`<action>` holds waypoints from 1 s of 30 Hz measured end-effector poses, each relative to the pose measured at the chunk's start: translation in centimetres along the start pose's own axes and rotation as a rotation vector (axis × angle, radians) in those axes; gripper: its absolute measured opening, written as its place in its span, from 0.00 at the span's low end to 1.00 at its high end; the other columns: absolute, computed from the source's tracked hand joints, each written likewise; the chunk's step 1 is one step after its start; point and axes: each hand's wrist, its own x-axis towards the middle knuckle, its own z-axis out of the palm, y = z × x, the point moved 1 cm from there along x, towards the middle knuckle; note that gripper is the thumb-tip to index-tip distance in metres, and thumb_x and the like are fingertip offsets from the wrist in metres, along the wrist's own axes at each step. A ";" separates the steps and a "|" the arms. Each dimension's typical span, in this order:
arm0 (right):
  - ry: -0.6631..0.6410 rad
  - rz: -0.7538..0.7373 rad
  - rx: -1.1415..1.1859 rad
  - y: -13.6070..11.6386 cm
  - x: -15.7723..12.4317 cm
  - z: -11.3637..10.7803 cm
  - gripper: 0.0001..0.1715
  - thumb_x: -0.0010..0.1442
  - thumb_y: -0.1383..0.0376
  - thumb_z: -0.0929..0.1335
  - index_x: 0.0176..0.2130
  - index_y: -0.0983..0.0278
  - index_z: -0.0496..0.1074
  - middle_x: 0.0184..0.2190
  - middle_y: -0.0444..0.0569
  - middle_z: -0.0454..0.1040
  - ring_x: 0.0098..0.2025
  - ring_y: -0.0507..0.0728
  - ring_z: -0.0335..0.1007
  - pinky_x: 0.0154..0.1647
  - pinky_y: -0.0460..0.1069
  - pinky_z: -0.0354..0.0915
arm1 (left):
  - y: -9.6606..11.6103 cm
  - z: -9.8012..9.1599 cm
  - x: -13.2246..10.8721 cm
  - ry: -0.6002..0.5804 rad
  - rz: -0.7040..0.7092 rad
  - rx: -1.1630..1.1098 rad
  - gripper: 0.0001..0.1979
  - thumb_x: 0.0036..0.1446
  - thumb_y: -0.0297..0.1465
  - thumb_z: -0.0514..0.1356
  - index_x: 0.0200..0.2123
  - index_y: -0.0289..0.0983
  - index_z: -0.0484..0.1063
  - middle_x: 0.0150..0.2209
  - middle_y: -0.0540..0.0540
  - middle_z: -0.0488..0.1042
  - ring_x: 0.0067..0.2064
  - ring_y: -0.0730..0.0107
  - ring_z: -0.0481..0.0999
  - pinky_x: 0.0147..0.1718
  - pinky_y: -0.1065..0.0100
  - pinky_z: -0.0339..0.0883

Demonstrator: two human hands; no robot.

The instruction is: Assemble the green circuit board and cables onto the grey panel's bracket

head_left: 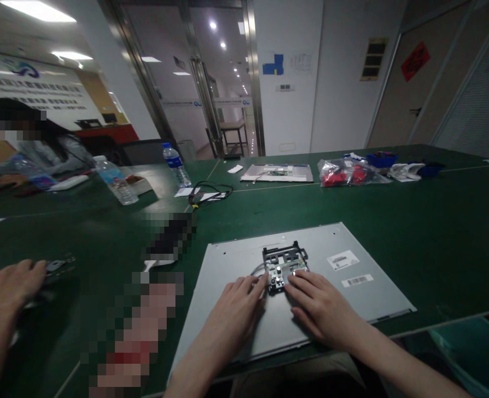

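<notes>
A grey metal panel (335,287) lies flat on the green table in front of me, with white barcode labels on its right part. A small black bracket holding a circuit board (283,265) sits near its middle. My left hand (238,307) rests on the panel, fingers stretched toward the board's left side and touching it. My right hand (321,301) lies flat on the panel, fingertips at the board's lower right edge. Neither hand grips anything.
Another person's hand (8,282) reaches in at the far left beside a small dark part (57,265). A second panel (277,173), a bag of red parts (343,172), a black cable (209,194) and water bottles (117,182) stand farther back. A seated person is at far left.
</notes>
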 end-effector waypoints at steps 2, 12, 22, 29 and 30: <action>-0.004 0.006 0.003 0.0 0.0 0.0 0.27 0.66 0.61 0.63 0.62 0.64 0.62 0.60 0.54 0.66 0.62 0.64 0.57 0.61 0.61 0.61 | -0.1 -0.3 0.0 0.012 -0.001 -0.006 0.23 0.66 0.27 0.49 0.64 0.41 0.56 0.53 0.41 0.70 0.50 0.58 0.69 0.49 0.56 0.66; 0.002 0.000 -0.001 0.1 -0.1 0.1 0.28 0.65 0.61 0.64 0.63 0.64 0.61 0.60 0.54 0.66 0.62 0.64 0.57 0.60 0.61 0.62 | -0.5 -1.3 0.0 0.060 -0.028 0.037 0.12 0.64 0.27 0.53 0.48 0.41 0.72 0.45 0.42 0.71 0.45 0.59 0.70 0.45 0.55 0.66; 0.001 0.011 0.002 -0.1 -0.1 -0.1 0.27 0.65 0.62 0.63 0.62 0.64 0.62 0.60 0.53 0.66 0.62 0.63 0.57 0.61 0.60 0.61 | -0.1 -1.4 0.2 0.003 -0.045 0.083 0.08 0.63 0.28 0.56 0.41 0.38 0.75 0.43 0.42 0.71 0.43 0.59 0.71 0.43 0.56 0.67; -0.003 0.001 0.000 0.0 0.0 0.0 0.28 0.65 0.61 0.64 0.62 0.65 0.62 0.59 0.55 0.66 0.62 0.64 0.57 0.61 0.60 0.61 | 0.2 -1.5 0.2 0.009 -0.048 0.096 0.09 0.62 0.27 0.56 0.43 0.38 0.75 0.43 0.42 0.71 0.43 0.60 0.71 0.43 0.58 0.67; -0.004 0.003 0.000 -0.1 0.0 -0.1 0.27 0.65 0.61 0.63 0.62 0.65 0.62 0.60 0.54 0.66 0.62 0.64 0.57 0.61 0.60 0.61 | 0.2 -1.5 0.1 0.006 -0.045 0.093 0.09 0.62 0.27 0.56 0.43 0.38 0.75 0.43 0.42 0.71 0.43 0.60 0.71 0.43 0.58 0.67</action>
